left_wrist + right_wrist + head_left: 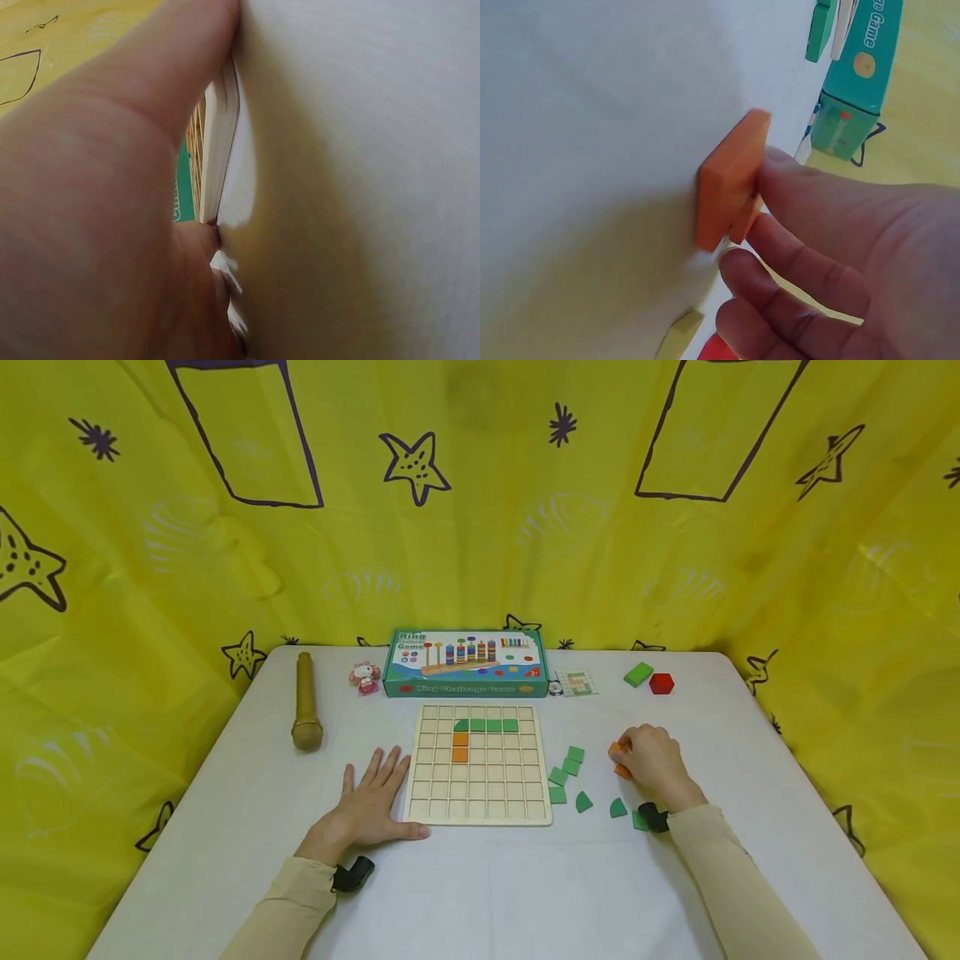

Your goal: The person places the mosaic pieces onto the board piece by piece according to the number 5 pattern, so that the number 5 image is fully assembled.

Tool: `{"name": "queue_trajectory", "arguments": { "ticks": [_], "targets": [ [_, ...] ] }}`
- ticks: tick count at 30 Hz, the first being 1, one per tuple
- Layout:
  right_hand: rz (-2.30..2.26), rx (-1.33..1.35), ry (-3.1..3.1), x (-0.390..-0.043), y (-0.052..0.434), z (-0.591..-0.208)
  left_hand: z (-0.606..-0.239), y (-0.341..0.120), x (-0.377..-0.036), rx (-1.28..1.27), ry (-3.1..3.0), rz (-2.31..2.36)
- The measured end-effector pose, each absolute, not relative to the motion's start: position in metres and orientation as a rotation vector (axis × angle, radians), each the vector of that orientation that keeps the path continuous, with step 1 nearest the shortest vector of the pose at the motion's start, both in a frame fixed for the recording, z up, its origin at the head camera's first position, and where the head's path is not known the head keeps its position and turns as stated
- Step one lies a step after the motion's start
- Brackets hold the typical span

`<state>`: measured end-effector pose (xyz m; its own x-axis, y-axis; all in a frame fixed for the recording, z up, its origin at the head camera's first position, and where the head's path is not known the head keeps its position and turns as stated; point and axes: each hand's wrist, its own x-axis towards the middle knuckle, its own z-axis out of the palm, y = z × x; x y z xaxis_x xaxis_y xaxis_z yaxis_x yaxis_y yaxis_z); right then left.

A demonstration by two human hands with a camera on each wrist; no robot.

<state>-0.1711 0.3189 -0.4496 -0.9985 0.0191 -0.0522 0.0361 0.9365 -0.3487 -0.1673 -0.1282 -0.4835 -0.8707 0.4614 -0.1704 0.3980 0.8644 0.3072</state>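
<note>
Two hands work a white table (480, 893). Your left hand (371, 806) lies flat, fingers straight, touching the near left corner of the grid board (477, 763). Your right hand (651, 762), right of the board, pinches an orange tile (729, 180) tipped up on edge against the table, with a second orange piece behind it. I judge the tilted tile could slip from so light a pinch, or nudge the loose green tiles (566, 772) just left of it. On the board I count four green tiles and two orange; roughly seven green ones lie loose.
</note>
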Motion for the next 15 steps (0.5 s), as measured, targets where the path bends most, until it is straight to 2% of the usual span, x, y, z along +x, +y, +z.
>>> {"name": "queue_trajectory", "arguments": {
  "ticks": [9, 15],
  "targets": [
    [-0.794, -0.007, 2.968, -0.186, 0.274, -0.439, -0.483, -0.128, -0.167, 0.647, 2.802, 0.379],
    [-0.870, -0.279, 2.964, -0.196, 0.236, -0.443, -0.483, -0.128, -0.166, 0.652, 2.799, 0.397]
  ]
}}
